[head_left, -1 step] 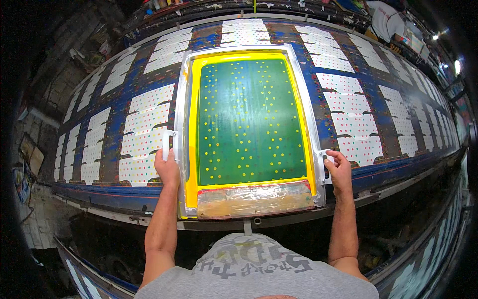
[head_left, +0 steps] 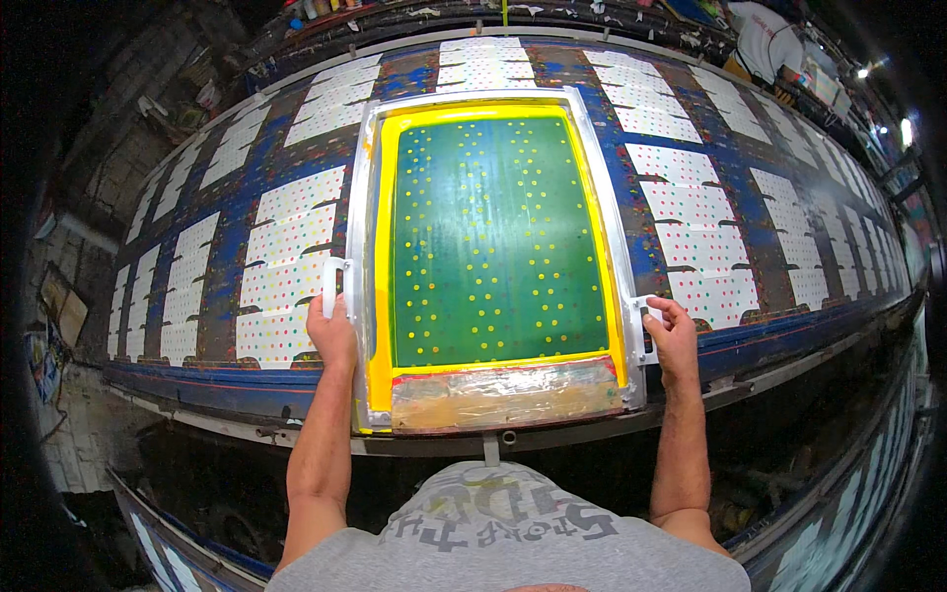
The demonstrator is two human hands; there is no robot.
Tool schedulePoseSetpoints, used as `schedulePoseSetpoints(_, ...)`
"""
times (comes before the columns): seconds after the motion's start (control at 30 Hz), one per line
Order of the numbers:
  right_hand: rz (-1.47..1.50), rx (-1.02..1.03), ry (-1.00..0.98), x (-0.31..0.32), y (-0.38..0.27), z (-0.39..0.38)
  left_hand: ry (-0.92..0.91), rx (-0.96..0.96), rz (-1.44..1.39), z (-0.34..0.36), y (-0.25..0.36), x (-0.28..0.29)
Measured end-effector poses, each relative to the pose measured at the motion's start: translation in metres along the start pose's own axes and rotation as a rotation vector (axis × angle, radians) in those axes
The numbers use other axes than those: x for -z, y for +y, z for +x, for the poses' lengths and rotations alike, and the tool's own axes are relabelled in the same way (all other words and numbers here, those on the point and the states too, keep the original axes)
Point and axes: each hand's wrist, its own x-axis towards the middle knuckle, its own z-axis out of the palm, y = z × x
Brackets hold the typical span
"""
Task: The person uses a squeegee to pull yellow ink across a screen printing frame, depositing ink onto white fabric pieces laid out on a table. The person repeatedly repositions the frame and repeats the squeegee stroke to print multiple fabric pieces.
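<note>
A screen printing frame (head_left: 598, 217) with pale metal sides lies on the long table in front of me. Its green mesh (head_left: 493, 247) carries rows of small yellowish dots, and yellow ink borders it. Clear tape (head_left: 508, 397) covers the near end. My left hand (head_left: 332, 333) is closed round the white handle (head_left: 331, 281) on the frame's left side. On the right side, my right hand (head_left: 673, 337) grips the other white handle (head_left: 646, 347), thumb on top. What lies under the frame is mostly hidden.
White pieces with coloured dots lie in rows along the table, such as the left stack (head_left: 288, 266) and the right stack (head_left: 695, 232). The blue, ink-stained table (head_left: 631, 183) has a metal rail (head_left: 769, 380) along its near edge. Cluttered shelving (head_left: 326, 20) stands beyond.
</note>
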Motion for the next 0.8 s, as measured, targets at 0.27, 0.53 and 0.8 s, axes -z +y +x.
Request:
schedulePoseSetpoints(0.27,0.019,-0.152,-0.024,0.011,0.002,0.011,0.009,-0.011,0.086,0.003,-0.011,-0.018)
schedulePoseSetpoints(0.53,-0.802,0.783,-0.272,-0.042,-0.027,-0.072,-0.002,-0.045,0.282,0.002,-0.02,-0.016)
schedulePoseSetpoints(0.8,-0.833,0.951,-0.517,-0.09,-0.011,-0.124,-0.014,0.008,0.214,0.001,-0.022,-0.023)
